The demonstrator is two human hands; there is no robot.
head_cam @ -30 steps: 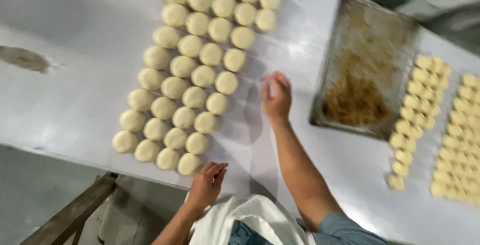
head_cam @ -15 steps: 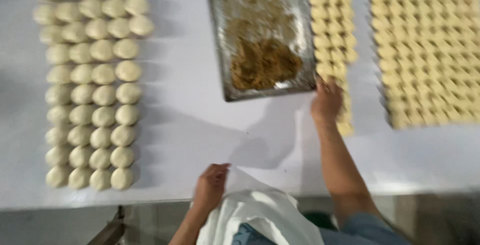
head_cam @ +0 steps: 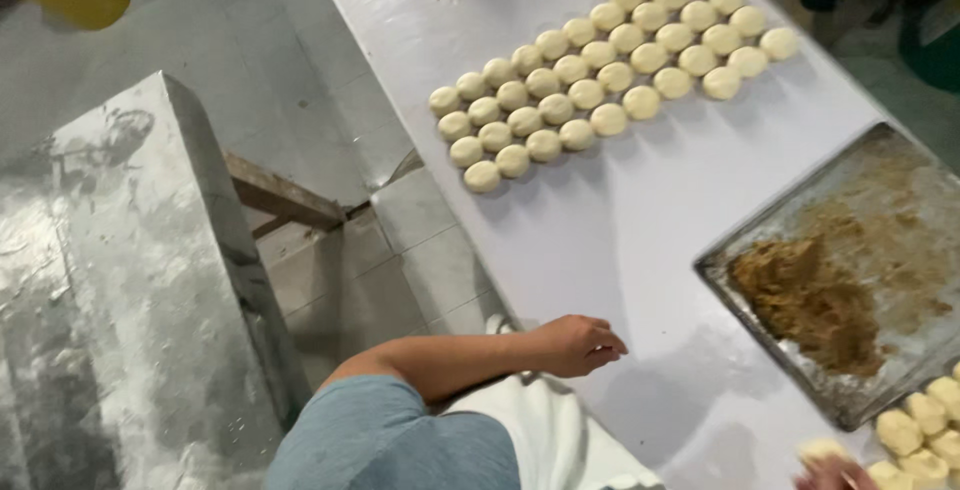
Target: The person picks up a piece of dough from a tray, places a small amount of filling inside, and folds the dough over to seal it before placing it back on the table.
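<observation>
White, floury surface (head_cam: 620, 240) is carrying rows of dough balls (head_cam: 600, 70) at twelve o'clock, laid side by side so none are sticking. Left hand (head_cam: 580, 343) is resting at the near edge, fingers loosely curled, gripping nothing. Right hand (head_cam: 835, 470) is showing at five o'clock, fingertips closing on a dough piece (head_cam: 822, 449). Metal tray (head_cam: 790, 370) at three o'clock is holding brown crumbly filling (head_cam: 810, 300), sitting within reach.

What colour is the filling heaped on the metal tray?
Brown, a crumbly heap of filling on the grey metal tray, seen in the head view.
</observation>
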